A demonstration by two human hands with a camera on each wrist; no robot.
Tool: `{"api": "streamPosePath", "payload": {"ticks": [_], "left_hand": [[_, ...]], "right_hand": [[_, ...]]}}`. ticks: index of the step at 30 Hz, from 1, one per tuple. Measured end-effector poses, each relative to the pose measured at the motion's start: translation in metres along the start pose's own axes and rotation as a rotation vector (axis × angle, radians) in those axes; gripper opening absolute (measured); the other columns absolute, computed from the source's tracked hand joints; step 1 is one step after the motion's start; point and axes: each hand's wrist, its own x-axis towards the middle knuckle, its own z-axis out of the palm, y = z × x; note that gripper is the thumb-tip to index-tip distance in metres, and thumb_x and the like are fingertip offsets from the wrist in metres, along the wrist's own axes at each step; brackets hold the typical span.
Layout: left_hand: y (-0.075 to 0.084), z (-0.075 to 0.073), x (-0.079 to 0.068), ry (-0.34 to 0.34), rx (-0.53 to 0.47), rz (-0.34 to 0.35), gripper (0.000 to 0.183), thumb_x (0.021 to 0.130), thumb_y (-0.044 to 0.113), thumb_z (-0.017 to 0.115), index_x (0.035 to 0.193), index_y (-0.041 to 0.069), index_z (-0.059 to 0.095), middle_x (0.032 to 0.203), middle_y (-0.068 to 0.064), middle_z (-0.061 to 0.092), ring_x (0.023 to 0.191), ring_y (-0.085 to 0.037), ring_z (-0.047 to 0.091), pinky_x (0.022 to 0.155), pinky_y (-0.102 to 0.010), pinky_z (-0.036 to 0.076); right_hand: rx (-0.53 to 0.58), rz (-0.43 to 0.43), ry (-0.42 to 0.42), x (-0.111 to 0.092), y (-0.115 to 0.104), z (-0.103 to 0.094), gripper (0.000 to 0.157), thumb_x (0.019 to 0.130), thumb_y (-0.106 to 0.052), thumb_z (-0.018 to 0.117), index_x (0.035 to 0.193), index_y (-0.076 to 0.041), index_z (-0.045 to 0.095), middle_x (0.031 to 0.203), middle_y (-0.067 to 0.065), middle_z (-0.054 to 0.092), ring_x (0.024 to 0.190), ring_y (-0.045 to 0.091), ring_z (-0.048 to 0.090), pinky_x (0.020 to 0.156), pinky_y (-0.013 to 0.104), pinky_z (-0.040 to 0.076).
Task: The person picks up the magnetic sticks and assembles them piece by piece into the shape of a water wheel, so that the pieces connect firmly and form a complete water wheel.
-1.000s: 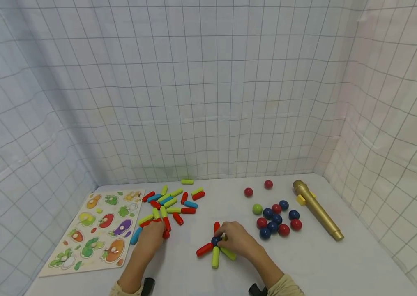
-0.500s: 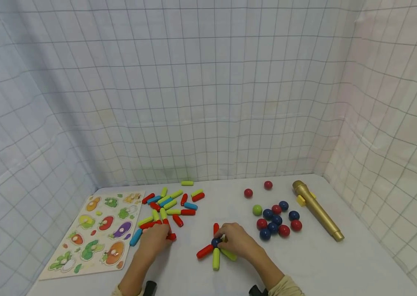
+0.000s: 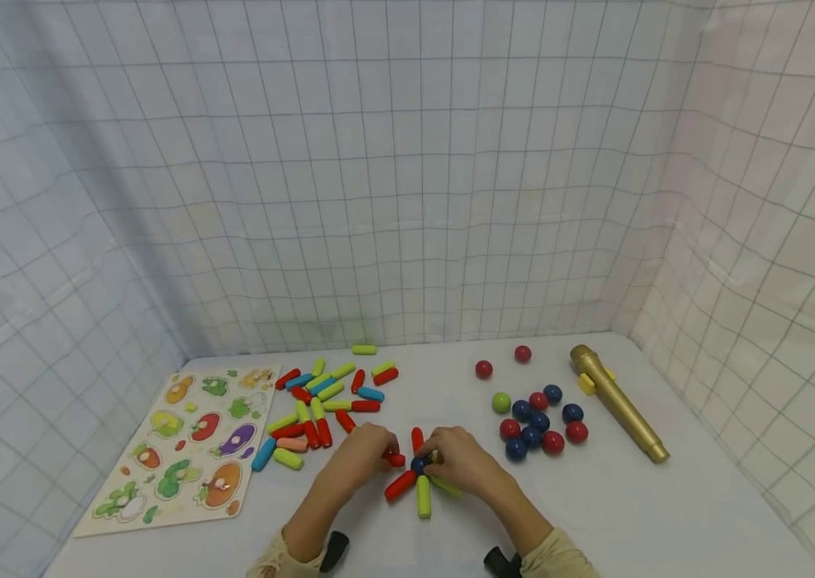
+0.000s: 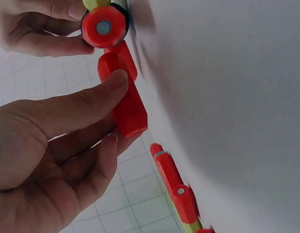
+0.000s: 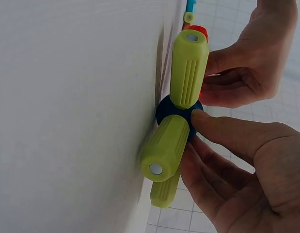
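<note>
With thumb and fingers, my left hand [image 3: 362, 456] pinches a short red rod [image 4: 126, 104] just left of a dark blue ball [image 3: 417, 466]. My right hand [image 3: 459, 459] grips that ball between thumb and fingers at the table top. Red and yellow-green rods stick out from the ball like spokes; a red rod [image 3: 400, 486] points to the lower left and a yellow-green rod [image 3: 424, 498] points toward me. Metal discs show in some rod ends in the wrist views. In the left wrist view, the held red rod is close to the assembly; whether they touch I cannot tell.
Several loose red, blue and yellow-green rods [image 3: 331, 393] lie left of centre. A vegetable picture board [image 3: 183, 449] lies at far left. To the right are several red and blue balls [image 3: 539, 421], a green ball [image 3: 501, 402] and a gold microphone-shaped stick [image 3: 620, 405].
My left hand has moved right from the rod pile to beside the ball, carrying a red rod. A pink rod and a yellow-green rod are now uncovered. My right hand stays on the ball.
</note>
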Motion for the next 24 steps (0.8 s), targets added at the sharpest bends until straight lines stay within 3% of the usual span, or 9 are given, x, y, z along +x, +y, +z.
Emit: {"api": "streamPosePath", "payload": {"ticks": [8, 17, 24], "left_hand": [[0.006, 0.006, 0.002, -0.009, 0.049, 0.013, 0.013, 0.079, 0.009, 0.079, 0.091, 0.012, 0.076, 0.077, 0.004, 0.067, 0.074, -0.01, 0.055, 0.075, -0.028, 0.055], [0.007, 0.01, 0.001, 0.07, 0.15, 0.048, 0.011, 0.079, 0.011, 0.08, 0.09, 0.014, 0.077, 0.075, 0.004, 0.068, 0.073, -0.011, 0.05, 0.071, -0.026, 0.049], [0.009, 0.012, 0.004, 0.071, 0.157, 0.056, 0.012, 0.081, 0.01, 0.078, 0.093, 0.012, 0.077, 0.078, 0.002, 0.068, 0.073, -0.011, 0.058, 0.074, -0.027, 0.055]], "right_hand": [[-0.01, -0.011, 0.0, 0.002, 0.0, 0.001, 0.022, 0.082, -0.011, 0.076, 0.103, -0.013, 0.077, 0.089, -0.004, 0.067, 0.079, 0.006, 0.055, 0.071, 0.018, 0.049], [-0.007, -0.039, 0.008, 0.001, 0.001, 0.002, 0.021, 0.082, -0.011, 0.076, 0.102, -0.013, 0.077, 0.09, -0.005, 0.07, 0.079, 0.005, 0.056, 0.072, 0.018, 0.049], [-0.038, -0.058, 0.011, 0.001, -0.001, 0.001, 0.021, 0.081, -0.011, 0.076, 0.102, -0.014, 0.077, 0.091, -0.005, 0.07, 0.083, 0.006, 0.058, 0.078, 0.022, 0.051]]}}
